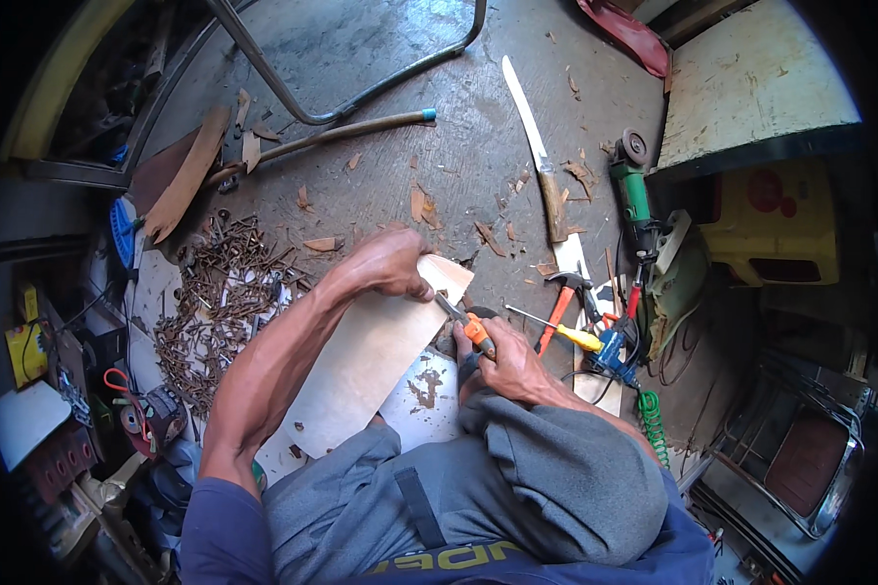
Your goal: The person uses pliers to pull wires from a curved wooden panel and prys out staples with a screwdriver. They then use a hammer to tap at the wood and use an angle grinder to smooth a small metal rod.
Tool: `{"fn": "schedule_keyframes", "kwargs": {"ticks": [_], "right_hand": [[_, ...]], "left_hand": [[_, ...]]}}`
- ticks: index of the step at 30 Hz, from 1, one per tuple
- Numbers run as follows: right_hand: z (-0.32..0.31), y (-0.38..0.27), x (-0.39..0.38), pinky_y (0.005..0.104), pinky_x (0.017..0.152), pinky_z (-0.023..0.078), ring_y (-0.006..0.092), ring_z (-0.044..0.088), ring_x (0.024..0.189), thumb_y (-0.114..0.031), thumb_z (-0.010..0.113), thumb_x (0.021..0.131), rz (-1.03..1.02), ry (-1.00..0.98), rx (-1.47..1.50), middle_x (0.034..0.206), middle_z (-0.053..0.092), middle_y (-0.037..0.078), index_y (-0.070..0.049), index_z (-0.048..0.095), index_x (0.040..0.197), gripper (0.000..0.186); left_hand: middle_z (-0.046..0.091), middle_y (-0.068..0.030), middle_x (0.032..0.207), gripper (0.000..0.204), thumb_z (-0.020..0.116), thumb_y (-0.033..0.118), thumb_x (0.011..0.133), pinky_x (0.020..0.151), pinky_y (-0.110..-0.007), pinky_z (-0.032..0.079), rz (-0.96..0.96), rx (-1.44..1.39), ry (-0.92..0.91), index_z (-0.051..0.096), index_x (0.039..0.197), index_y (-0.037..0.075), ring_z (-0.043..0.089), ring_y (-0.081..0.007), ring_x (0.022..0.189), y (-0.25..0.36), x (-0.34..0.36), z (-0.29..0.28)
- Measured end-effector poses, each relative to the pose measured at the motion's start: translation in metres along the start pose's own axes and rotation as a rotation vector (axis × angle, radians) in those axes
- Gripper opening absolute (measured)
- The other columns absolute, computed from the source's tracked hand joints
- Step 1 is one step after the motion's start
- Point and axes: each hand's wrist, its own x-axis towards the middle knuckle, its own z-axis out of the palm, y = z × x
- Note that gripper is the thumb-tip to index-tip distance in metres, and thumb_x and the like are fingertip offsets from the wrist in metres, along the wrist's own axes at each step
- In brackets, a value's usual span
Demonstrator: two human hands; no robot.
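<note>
Grey concrete floor (410, 171), strewn with wood chips. Pale-topped cabinet (751, 88), far right. Bent metal tube frame (376, 97), far side. Yellow container (800, 239), right. Pale board (346, 366), slanting from the lap to my left hand (405, 268), which is clasped on its far end. Heap of rusty nails (200, 336), left, partly hidden from me by the left forearm. Long blade (539, 161) with wooden handle, far right of the board. Green angle grinder (634, 190), right. Claw hammer (554, 317) and yellow-handled screwdriver (579, 338), near my right hand (512, 366). Orange-handled tool (479, 334), wrapped in that right hand, metal tip at the board's right edge, near my left fingertips; exact contact I cannot tell.
</note>
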Motion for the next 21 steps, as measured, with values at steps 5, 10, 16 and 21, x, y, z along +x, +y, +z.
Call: {"fn": "schedule_keyframes", "kwargs": {"ticks": [5, 10, 16, 21], "right_hand": [[0.008, 0.006, 0.000, 0.0505, 0.099, 0.047, 0.0462, 0.057, 0.117, -0.008, 0.062, 0.085, -0.042, 0.050, -0.006, 0.123, 0.058, 0.028, 0.000, 0.055, 0.129, 0.045], [-0.002, 0.040, 0.004, 0.0516, 0.105, 0.043, 0.0433, 0.053, 0.124, -0.009, 0.064, 0.081, -0.174, -0.094, 0.109, 0.131, 0.055, 0.028, 0.000, 0.055, 0.137, 0.056], [0.005, 0.104, -0.036, 0.0488, 0.103, 0.043, 0.0409, 0.054, 0.118, -0.024, 0.071, 0.087, 0.132, 0.098, -0.330, 0.126, 0.056, 0.023, 0.001, 0.051, 0.141, 0.063], [0.016, 0.156, -0.028, 0.0498, 0.088, 0.051, 0.0428, 0.061, 0.104, -0.028, 0.076, 0.087, 0.400, 0.579, -0.340, 0.109, 0.058, 0.020, 0.001, 0.055, 0.126, 0.053]], "left_hand": [[0.076, -0.0197, 0.097, 0.057, 0.088, 0.031, 0.070, 0.083, -0.044, 0.056, 0.013, -0.076, -0.012, 0.075, 0.118, 0.005, 0.074, -0.0339, 0.093, -0.011, 0.009, 0.012], [0.077, -0.0166, 0.097, 0.053, 0.089, 0.030, 0.068, 0.078, -0.042, 0.055, -0.039, -0.045, -0.043, 0.076, 0.112, 0.003, 0.073, -0.0306, 0.089, -0.036, 0.036, 0.020], [0.077, -0.0179, 0.095, 0.050, 0.090, 0.031, 0.067, 0.076, -0.042, 0.057, -0.162, 0.009, 0.037, 0.078, 0.106, 0.003, 0.074, -0.0297, 0.084, -0.074, 0.103, 0.002], [0.076, -0.0198, 0.096, 0.053, 0.089, 0.032, 0.067, 0.081, -0.042, 0.057, 0.019, -0.035, 0.228, 0.075, 0.107, 0.000, 0.074, -0.0327, 0.089, -0.058, 0.143, 0.010]]}}
